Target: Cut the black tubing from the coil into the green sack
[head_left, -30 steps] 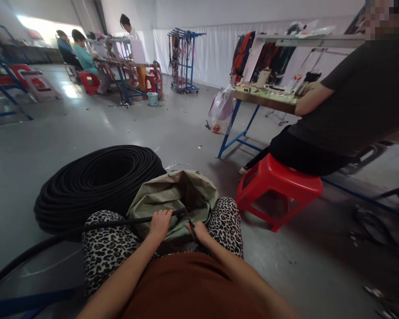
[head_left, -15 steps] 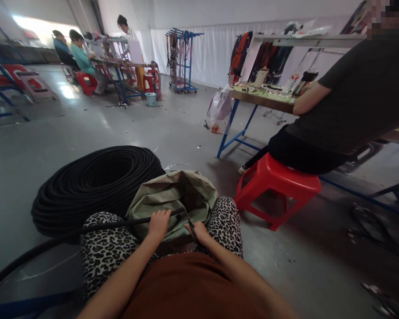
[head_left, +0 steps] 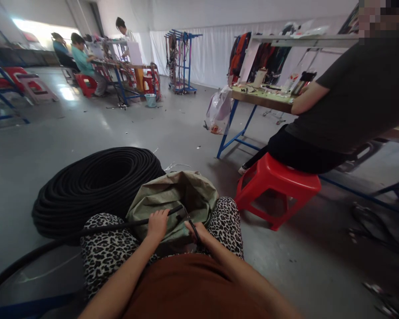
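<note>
My left hand is wrapped round a black cord near its end, above an open green sack between my knees. The cord runs left across my thigh and down to the floor side. My right hand is closed on dark-handled scissors, whose blades point up beside the cord's free end. A small dark piece shows just below the cord end, over the sack. To the left of the sack lies a large coil of black cord.
A person sits on a red stool at a workbench to the right. From that bench hangs a plastic bag. Farther back are other people at tables, a blue rack and a small bucket.
A small dark piece now shows below the cord's end, apart from it. My left hand has shifted very slightly left with the cord.
</note>
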A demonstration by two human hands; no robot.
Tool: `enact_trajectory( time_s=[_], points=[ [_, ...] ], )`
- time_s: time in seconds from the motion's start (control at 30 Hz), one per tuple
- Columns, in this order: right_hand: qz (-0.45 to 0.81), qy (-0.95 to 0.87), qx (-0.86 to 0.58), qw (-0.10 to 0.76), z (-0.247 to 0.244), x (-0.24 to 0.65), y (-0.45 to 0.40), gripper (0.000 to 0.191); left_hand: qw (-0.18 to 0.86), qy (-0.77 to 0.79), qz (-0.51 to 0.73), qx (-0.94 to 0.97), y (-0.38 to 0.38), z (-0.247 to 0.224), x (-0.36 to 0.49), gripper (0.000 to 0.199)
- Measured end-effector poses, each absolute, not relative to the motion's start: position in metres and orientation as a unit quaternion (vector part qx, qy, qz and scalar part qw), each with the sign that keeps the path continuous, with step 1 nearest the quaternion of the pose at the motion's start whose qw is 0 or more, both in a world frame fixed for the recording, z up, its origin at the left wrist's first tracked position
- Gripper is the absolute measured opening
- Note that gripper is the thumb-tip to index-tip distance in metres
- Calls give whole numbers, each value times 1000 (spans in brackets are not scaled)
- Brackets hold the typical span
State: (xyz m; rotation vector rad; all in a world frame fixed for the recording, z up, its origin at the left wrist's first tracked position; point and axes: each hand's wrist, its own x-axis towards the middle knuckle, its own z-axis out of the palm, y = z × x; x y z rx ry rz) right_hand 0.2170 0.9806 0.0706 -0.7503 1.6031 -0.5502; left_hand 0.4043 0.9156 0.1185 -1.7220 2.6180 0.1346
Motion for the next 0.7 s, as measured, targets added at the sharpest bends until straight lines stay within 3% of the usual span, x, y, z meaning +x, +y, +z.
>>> enact_trajectory(
  time_s=[0.7],
  points=[
    [-239,664,-277,652,81,218,980,39,-8,816,77,-573,920,126,403,36]
  ],
)
